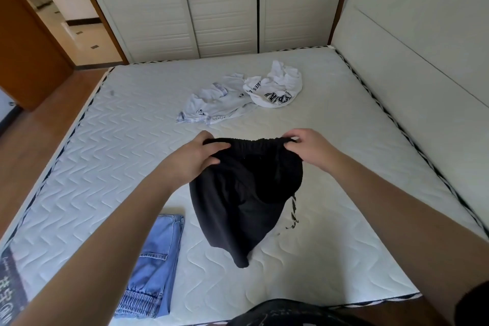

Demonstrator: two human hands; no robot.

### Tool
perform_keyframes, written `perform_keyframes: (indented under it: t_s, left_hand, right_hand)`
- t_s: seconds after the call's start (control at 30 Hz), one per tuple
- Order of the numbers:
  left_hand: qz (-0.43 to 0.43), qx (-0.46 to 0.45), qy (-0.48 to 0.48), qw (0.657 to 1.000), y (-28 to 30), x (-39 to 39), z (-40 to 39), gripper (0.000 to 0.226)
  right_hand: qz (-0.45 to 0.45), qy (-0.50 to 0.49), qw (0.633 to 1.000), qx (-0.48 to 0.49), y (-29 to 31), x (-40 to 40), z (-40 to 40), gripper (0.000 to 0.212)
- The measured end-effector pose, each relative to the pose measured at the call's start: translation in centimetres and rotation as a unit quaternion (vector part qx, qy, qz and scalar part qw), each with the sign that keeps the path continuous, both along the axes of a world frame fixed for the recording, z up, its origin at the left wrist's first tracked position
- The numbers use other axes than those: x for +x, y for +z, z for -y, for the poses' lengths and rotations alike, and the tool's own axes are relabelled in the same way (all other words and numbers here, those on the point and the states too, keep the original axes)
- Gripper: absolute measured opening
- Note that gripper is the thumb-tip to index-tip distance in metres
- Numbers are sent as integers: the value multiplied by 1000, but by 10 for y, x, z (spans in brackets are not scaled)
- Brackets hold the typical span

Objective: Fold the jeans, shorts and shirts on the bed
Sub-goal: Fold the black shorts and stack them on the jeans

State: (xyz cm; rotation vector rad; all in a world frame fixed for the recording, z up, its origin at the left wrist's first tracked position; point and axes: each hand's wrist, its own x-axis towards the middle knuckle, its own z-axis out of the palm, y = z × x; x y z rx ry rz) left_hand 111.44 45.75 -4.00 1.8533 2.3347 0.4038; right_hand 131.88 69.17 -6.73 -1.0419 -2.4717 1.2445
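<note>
Left hand (203,157): gripping left end of black shorts (243,198) waistband. Right hand (308,148): pinching right end of same waistband. Shorts raised over middle of bed (105,145), hem hanging near mattress, possibly touching. Folded blue jeans (156,264) at near left. Two crumpled white shirts (238,95) far, beyond shorts.

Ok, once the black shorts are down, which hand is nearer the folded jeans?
Probably left. The left hand holds the shorts on the side where the jeans lie; the right hand holds the opposite end.
</note>
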Motion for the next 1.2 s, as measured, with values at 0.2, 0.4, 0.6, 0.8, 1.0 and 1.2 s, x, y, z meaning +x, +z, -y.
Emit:
perform_keyframes:
  t_s: [0.2,0.4,0.6,0.8,1.0,1.2]
  left_hand:
    - [-25,-31,-31,999,-5,8,-6,62]
    - [-89,9,-68,994,-9,18,-6,71]
    - [-125,-28,-54,990,-18,25,-14,57]
    - [-135,-31,-17,990,-28,26,-19,60]
    - [-126,-46,9,991,-30,20,-18,29]
    - [-106,57,-37,992,-25,2,-1,19]
  right_hand:
    - [-41,-50,998,-11,16,-1,5,25]
    - [-59,-119,989,-68,24,8,1,18]
    - [-83,-149,980,-103,28,15,3,15]
    - [-116,-158,969,-150,36,23,2,14]
    - [-123,-115,972,-161,36,32,4,15]
    - [-10,-154,985,73,33,45,-10,28]
